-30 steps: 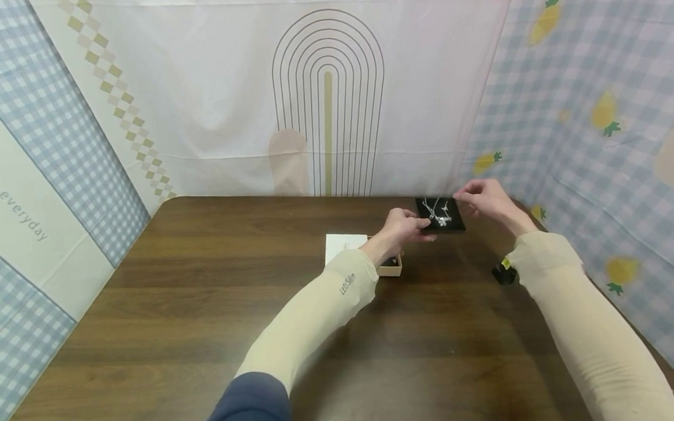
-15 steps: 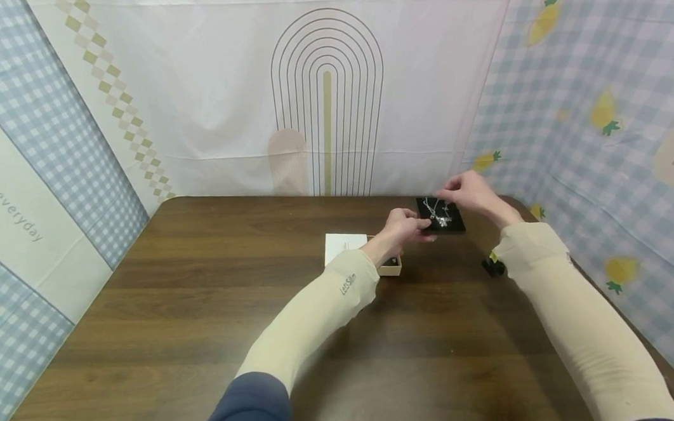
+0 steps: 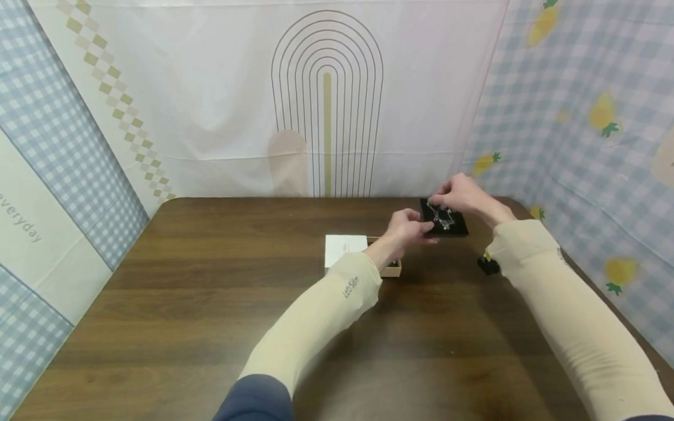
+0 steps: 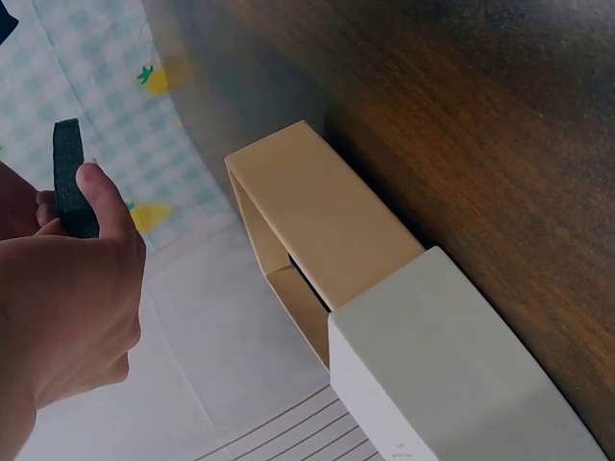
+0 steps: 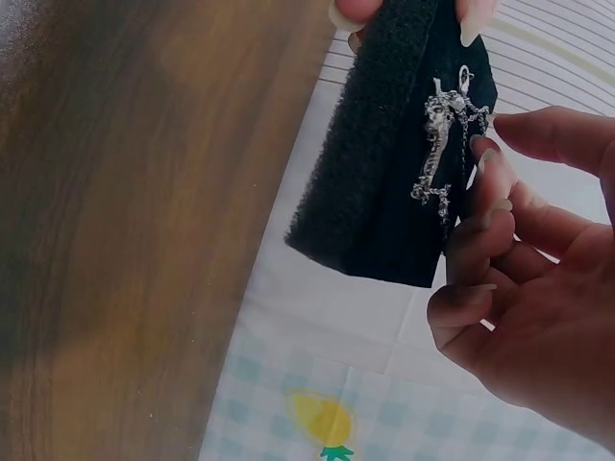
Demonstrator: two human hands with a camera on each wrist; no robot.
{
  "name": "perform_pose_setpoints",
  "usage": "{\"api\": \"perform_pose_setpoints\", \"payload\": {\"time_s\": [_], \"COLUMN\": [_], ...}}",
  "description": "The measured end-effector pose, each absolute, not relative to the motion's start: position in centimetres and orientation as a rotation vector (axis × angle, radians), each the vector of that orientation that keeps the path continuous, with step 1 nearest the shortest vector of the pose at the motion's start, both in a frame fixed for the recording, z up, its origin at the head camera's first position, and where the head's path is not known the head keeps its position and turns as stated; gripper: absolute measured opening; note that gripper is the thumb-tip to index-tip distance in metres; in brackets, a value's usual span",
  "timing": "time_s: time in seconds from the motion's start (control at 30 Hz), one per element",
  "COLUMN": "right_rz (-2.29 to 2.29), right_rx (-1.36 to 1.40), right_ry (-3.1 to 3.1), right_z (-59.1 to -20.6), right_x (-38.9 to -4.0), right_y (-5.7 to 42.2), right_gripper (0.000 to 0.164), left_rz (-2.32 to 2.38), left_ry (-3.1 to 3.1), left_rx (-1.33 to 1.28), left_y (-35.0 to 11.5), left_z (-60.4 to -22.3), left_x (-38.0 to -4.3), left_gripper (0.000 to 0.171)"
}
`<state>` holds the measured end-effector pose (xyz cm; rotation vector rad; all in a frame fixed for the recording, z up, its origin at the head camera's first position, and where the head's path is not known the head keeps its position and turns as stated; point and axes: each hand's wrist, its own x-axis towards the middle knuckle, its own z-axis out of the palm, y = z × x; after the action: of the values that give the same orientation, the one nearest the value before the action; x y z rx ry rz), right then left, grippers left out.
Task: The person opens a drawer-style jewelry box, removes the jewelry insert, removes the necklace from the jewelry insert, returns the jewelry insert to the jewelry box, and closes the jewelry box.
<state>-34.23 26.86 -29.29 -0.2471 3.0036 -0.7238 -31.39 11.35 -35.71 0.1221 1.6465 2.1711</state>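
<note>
Near the worktop's (image 3: 205,319) far right corner, the left hand (image 3: 402,230) gripped the black pad (image 5: 375,163) by its left side; the right hand (image 3: 462,195) pinched the silver chain (image 5: 435,139) on top.

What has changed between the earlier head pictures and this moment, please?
The right hand moved left, from beside the flat black foam pad to over its far side, its fingertips now at the silver metal jewellery. The pad shifted slightly right. The left hand kept its grip on the pad, and the white-and-tan cardboard box stayed put.
</note>
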Motion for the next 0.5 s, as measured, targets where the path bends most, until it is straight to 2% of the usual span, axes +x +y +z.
{"api": "perform_pose_setpoints", "payload": {"time_s": [0.5], "right_rz": [-0.689], "right_rx": [-0.244], "right_ry": [2.983], "right_z": [-29.27], "right_x": [-34.49], "right_y": [26.27], "right_gripper": [0.026], "left_rz": [2.18], "left_ry": [1.718], "left_rx": [0.122], "left_y": [11.45], "left_z": [-36.05], "left_x": [-31.16], "left_gripper": [0.024]}}
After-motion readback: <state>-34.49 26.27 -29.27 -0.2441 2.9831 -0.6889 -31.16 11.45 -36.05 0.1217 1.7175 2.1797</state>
